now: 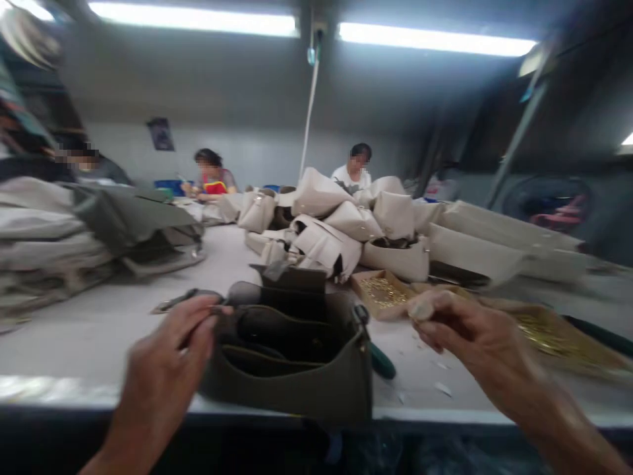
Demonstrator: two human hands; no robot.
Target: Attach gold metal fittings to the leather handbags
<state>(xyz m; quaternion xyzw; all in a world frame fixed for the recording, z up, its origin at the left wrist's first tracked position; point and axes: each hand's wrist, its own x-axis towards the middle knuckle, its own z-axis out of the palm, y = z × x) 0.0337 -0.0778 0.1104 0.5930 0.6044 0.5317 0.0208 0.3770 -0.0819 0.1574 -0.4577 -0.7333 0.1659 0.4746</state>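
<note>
- At the far left, a stack of pale bags point(39, 254) is lying on the surface point(74, 356), with a grey-green bag point(123, 218) draping over its right side.
- The left hand point(165, 359) is bringing its thumb and fingers together at the left end of the dark bag; one cannot tell whether it is gripping a part of it.
- The dark bag point(297, 392) is standing open at the near edge, between the hands.
- Beyond it, a heap of cream bags point(353, 221) is spreading across the far side.
- A green handle point(382, 361) is lying just right of the dark bag.
- A shallow box point(368, 302) is holding small gold pieces point(383, 290).
- The right hand point(469, 330) is curling its fingers near that box; something small and pale point(421, 307) is showing at the fingertips, but one cannot tell whether it is being gripped.
- At the near right, a tan tray point(606, 359) is holding more gold pieces.
</note>
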